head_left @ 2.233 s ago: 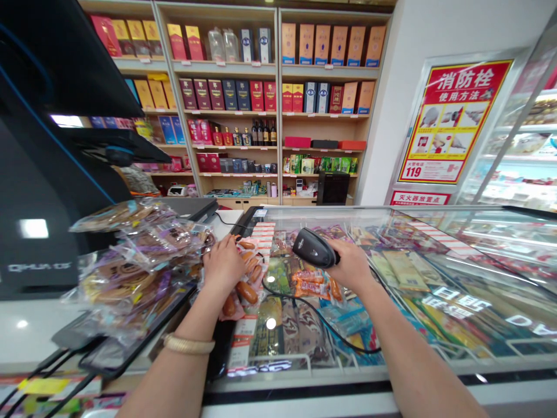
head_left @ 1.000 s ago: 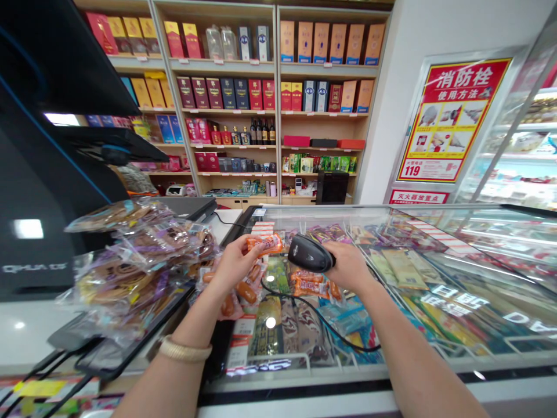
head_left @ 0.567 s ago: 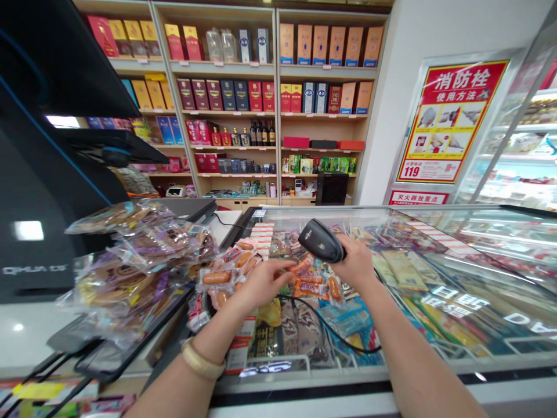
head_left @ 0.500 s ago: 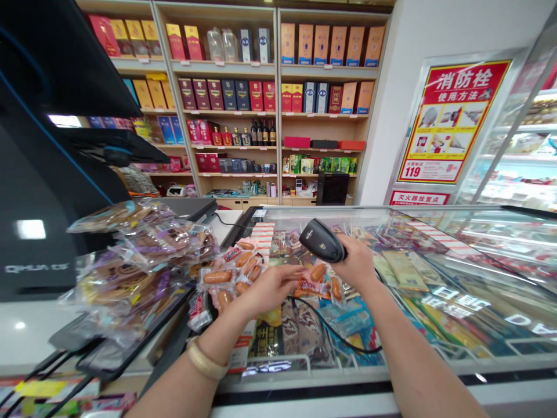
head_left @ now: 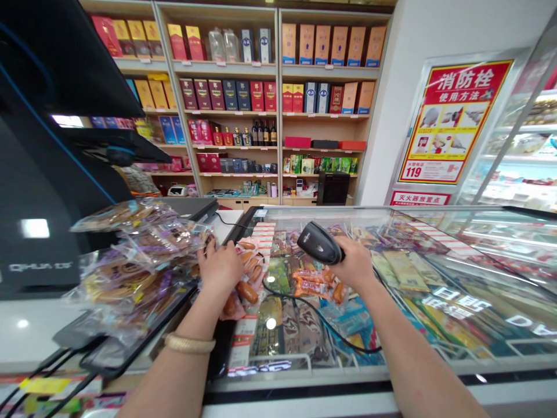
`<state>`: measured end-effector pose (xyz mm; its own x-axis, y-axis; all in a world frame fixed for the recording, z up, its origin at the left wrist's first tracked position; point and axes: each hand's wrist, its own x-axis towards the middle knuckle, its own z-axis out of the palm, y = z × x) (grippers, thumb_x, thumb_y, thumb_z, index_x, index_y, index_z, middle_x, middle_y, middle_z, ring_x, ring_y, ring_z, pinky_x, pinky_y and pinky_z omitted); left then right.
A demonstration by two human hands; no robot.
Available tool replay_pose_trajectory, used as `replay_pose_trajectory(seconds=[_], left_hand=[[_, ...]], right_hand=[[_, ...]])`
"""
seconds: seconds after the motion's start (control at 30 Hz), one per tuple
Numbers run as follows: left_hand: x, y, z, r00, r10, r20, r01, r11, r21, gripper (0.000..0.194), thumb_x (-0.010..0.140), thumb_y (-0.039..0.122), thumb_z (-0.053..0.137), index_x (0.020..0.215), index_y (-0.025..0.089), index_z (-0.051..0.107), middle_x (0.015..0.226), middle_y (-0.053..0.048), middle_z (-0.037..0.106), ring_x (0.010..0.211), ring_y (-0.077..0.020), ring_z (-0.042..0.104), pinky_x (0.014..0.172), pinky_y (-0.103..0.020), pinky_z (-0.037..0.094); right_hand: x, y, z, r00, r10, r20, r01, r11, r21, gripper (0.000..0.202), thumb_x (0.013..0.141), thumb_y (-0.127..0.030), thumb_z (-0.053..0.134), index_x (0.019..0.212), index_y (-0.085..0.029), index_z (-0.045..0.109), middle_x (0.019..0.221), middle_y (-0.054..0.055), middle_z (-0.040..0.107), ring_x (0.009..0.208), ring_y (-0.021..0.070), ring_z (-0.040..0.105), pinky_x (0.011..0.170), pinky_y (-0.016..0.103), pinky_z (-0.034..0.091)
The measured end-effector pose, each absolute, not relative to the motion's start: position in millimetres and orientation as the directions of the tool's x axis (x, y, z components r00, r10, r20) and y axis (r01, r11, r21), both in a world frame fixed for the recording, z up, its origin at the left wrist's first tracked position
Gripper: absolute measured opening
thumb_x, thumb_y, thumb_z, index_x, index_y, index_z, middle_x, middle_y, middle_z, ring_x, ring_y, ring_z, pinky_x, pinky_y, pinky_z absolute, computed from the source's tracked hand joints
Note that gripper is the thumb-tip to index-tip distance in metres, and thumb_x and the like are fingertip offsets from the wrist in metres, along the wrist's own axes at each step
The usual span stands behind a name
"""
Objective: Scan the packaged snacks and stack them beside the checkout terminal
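Observation:
My right hand [head_left: 352, 261] is closed round the handle of a black barcode scanner [head_left: 319, 242], held above the glass lid with its head pointing left. My left hand [head_left: 221, 268], a gold-coloured bracelet on its wrist, reaches over a pile of packaged sausages [head_left: 249, 290], palm down. Its fingers are bent and slightly apart, touching the left side of the pile; the fingertips are partly hidden. Below the scanner, several more wrapped sausages with orange-red packaging [head_left: 311, 284] lie on the glass. Left of my left hand are stacked clear bags of brown flat snacks [head_left: 143, 273].
The freezer's glass lid [head_left: 300, 363] shows packaged goods beneath. A black cable [head_left: 322, 319] curves across it. A dark checkout terminal [head_left: 39, 232] stands at the left. Behind are shelves of boxes and bottles [head_left: 241, 96], and a red fire-hydrant poster [head_left: 455, 122] hangs on the wall.
My left hand has moved left, from the sausages under the scanner to the pile beside the bags. My right hand, still holding the scanner, has shifted slightly left.

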<state>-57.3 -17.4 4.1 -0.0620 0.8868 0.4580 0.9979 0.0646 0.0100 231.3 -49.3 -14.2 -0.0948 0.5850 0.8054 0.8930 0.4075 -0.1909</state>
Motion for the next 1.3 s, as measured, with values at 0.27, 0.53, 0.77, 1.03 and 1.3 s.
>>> replay_pose_trajectory(seconds=[0.27,0.53,0.77,1.03,1.3], left_hand=[[-65.5,-7.9,5.3,-0.052,0.837,0.545,0.971,-0.085,0.222,0.039,0.08,0.022,0.048,0.115,0.017,0.064,0.111,-0.018,0.069,0.109,-0.0355,0.06,0.098,-0.055,0.037],[-49.2,0.8,-4.1,0.137,0.767,0.627,0.575,-0.577,0.58,0.031,0.079,0.025,0.052,0.108,0.017,0.06,0.107,-0.009,0.066,0.098,-0.0219,0.063,0.087,-0.036,0.051],[-43.8,-3.7,-6.2,0.236,0.747,0.622,0.495,-0.643,0.585,0.029,0.08,0.024,0.052,0.107,0.017,0.06,0.106,-0.009,0.064,0.099,-0.0204,0.061,0.09,-0.036,0.049],[-39.0,-7.6,-4.4,0.234,0.777,0.584,0.469,-0.617,0.632,0.027,0.078,0.027,0.055,0.104,0.018,0.059,0.103,-0.007,0.065,0.085,-0.018,0.062,0.079,-0.033,0.051],[-5.6,-23.4,-32.8,0.465,0.799,0.381,0.523,-0.595,0.61,0.007,0.076,0.021,0.061,0.083,0.019,0.06,0.075,0.0,0.065,0.069,-0.0156,0.062,0.069,-0.028,0.051]], right_hand=[[232.2,-48.4,-15.2,-0.126,0.612,0.781,0.883,0.428,-0.192,0.021,0.068,-0.02,0.06,0.088,-0.022,0.068,0.089,0.007,0.073,0.082,0.0232,0.066,0.071,0.029,0.048],[227.0,-53.9,-7.8,-0.262,0.677,0.688,0.814,0.538,-0.22,0.019,0.069,-0.02,0.06,0.086,-0.021,0.068,0.082,0.005,0.071,0.077,0.0205,0.066,0.069,0.027,0.047],[224.2,-56.0,-4.7,-0.304,0.713,0.632,0.828,0.525,-0.194,0.015,0.069,-0.019,0.06,0.082,-0.021,0.068,0.077,0.004,0.071,0.074,0.0191,0.065,0.065,0.026,0.044],[225.5,-55.4,-5.8,-0.228,0.712,0.664,0.845,0.483,-0.228,0.023,0.071,-0.021,0.06,0.092,-0.022,0.069,0.083,0.004,0.073,0.075,0.0213,0.067,0.066,0.028,0.046],[232.4,-49.9,-12.8,-0.156,0.629,0.762,0.875,0.446,-0.189,0.026,0.067,-0.018,0.059,0.091,-0.022,0.069,0.089,0.007,0.073,0.083,0.0229,0.067,0.074,0.03,0.05]])
